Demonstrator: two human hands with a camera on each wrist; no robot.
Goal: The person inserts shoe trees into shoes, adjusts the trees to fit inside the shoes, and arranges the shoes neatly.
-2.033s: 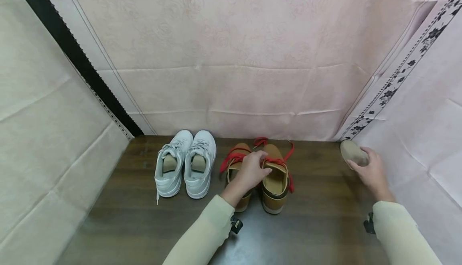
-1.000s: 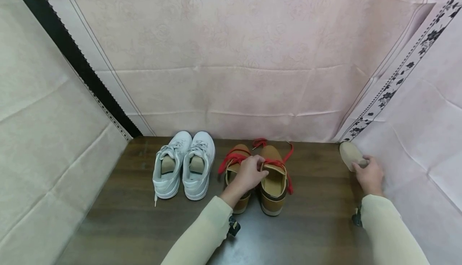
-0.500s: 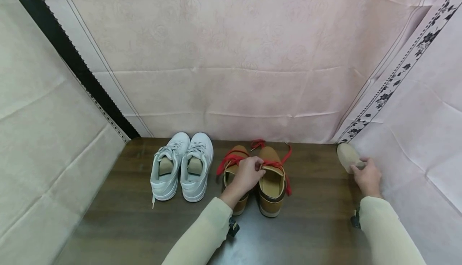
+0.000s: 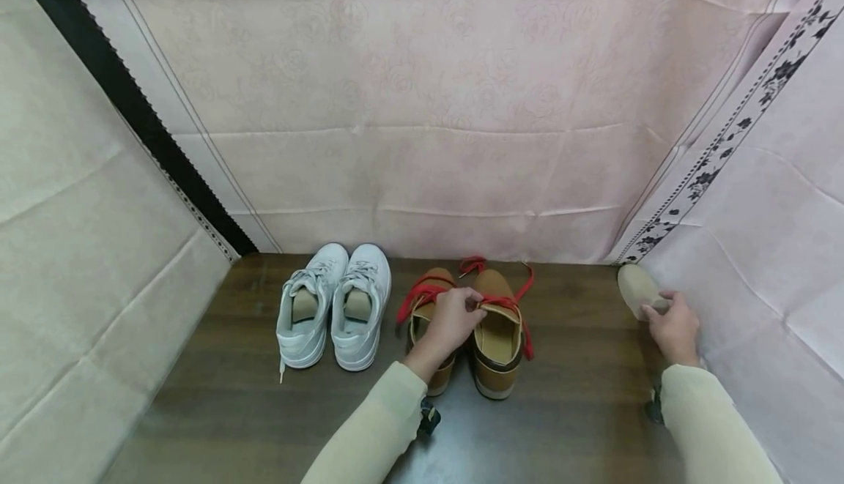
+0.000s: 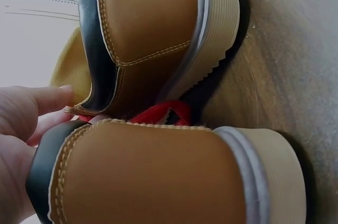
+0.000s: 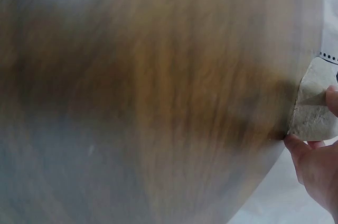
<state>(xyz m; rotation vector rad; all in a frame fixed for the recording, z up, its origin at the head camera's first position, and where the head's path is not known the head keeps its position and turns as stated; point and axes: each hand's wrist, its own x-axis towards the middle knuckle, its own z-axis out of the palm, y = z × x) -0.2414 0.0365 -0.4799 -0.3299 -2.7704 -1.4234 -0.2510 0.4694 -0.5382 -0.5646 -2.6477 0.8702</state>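
A pair of brown shoes [image 4: 497, 337] with red laces [image 4: 500, 298] stands on the wooden surface. My left hand [image 4: 451, 323] reaches over the left brown shoe and pinches the inner collar edge of the right one. In the left wrist view, the thumb [image 5: 47, 97] touches that shoe's yellow lining [image 5: 74, 68]. At the far right corner, my right hand [image 4: 674, 326] holds the near end of a beige moulded shoe insert [image 4: 636, 286] between thumb and fingers. The right wrist view shows the insert [image 6: 314, 113] close to the surface's edge; part of it is cut off.
White sneakers [image 4: 359, 308] with beige pieces inside stand left of the brown shoes; one lace end hangs behind. Pale cloth walls [image 4: 422, 103] rise at the back and both sides of the brown wooden surface [image 4: 330, 425].
The right hand has drawn slightly back and lower, and its grip now sits at the insert's near end. The left hand stays at the brown shoe. The view has shifted slightly.
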